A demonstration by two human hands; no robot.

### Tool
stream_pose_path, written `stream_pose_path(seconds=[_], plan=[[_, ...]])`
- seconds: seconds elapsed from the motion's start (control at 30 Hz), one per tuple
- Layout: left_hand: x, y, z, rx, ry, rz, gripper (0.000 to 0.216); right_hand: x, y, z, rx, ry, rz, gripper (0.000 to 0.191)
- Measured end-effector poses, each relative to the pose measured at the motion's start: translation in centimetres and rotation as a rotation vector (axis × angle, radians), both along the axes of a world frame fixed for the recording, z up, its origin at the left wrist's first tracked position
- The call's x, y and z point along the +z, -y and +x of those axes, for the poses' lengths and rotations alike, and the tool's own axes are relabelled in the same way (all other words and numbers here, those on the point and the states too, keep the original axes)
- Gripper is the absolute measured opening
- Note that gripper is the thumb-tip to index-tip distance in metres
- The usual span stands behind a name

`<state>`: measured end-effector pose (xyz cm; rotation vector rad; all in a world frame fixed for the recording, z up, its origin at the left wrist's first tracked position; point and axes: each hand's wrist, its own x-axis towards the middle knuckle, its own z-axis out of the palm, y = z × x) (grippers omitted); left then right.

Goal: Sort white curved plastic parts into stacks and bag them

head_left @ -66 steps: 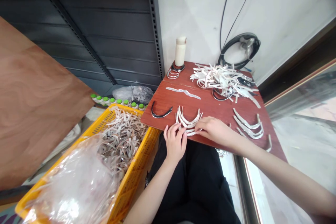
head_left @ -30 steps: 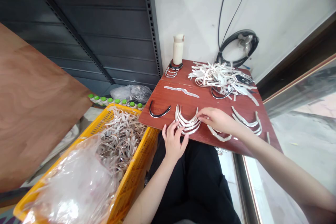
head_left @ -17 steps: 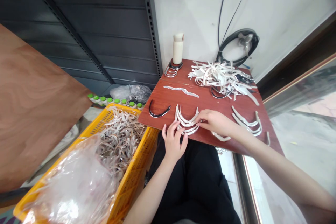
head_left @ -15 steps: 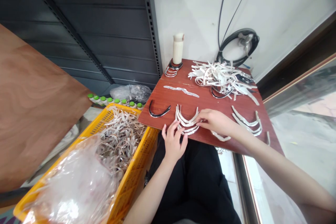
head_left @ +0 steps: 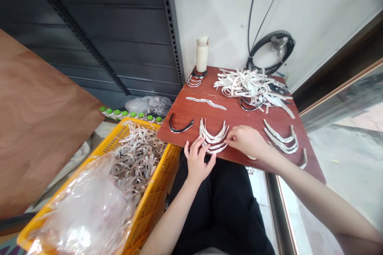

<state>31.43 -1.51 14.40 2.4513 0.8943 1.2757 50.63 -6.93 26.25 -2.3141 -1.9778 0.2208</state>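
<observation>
A nested stack of white curved bands lies near the front edge of the red-brown table. My left hand rests at the table's edge, fingers spread, fingertips touching the stack's left end. My right hand lies on the table with curled fingers pressed against the stack's right end; what lies under the palm is hidden. A single black curved band sits just left of the stack.
A loose heap of white bands fills the table's back. Another small white stack lies right. A cream bottle stands at the back left. A yellow crate of bands and clear plastic sits left of my lap.
The loose white band that lay by my right wrist is now mostly hidden under that hand. Both hands stay at the stack's ends, with only small shifts.
</observation>
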Motion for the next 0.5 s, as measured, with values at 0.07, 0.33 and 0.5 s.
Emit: stream_pose_path(seconds=[0.07,0.33,0.5], plan=[[0.0,0.0,0.0,0.0,-0.006,0.004,0.022,0.1,-0.6,-0.2,-0.036,-0.002,-0.046,0.017],[-0.1,0.0,0.0,-0.007,-0.004,-0.001,0.022,0.3,-1.8,-1.2,-0.172,0.001,-0.149,0.015],[-0.1,0.0,0.0,-0.006,-0.008,0.0,0.023,-0.4,-1.5,-0.8,-0.178,-0.136,-0.073,0.015]])
